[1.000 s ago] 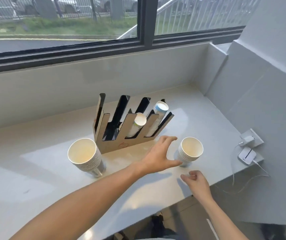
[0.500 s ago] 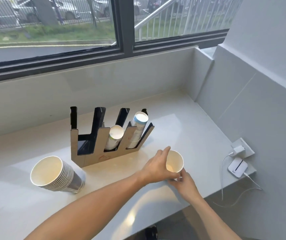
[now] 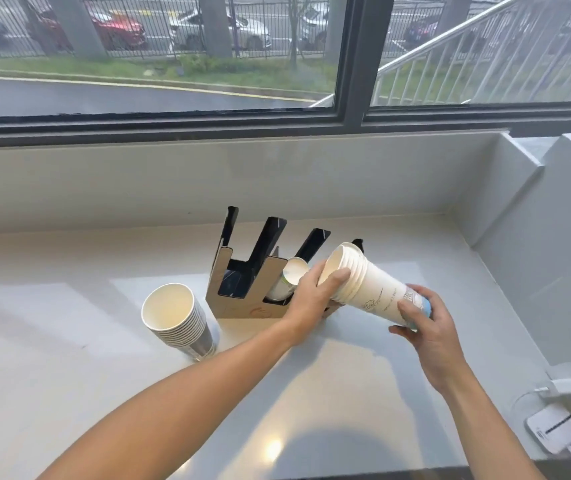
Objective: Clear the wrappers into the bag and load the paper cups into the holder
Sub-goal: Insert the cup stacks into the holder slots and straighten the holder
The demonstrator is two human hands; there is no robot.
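A cardboard cup holder [image 3: 239,308] with black slanted dividers stands on the white counter. One stack of cups [image 3: 289,277] lies in a slot of it. Both hands hold a white stack of paper cups [image 3: 372,289] tilted on its side above the holder's right end, its rims pointing up and left. My left hand [image 3: 315,292] grips the rim end. My right hand [image 3: 426,323] holds the base end. A second stack of wider cups [image 3: 178,318] stands on the counter left of the holder, mouth up.
The counter [image 3: 69,358] runs under a window and ends at a grey wall on the right. A white charger [image 3: 566,388] is plugged into a socket at the lower right, with a small white device [image 3: 554,433] and cable beside it.
Both hands closed on the right-hand stack and lifted it off the counter, tipping it sideways over the holder. The camera view came closer and shifted.
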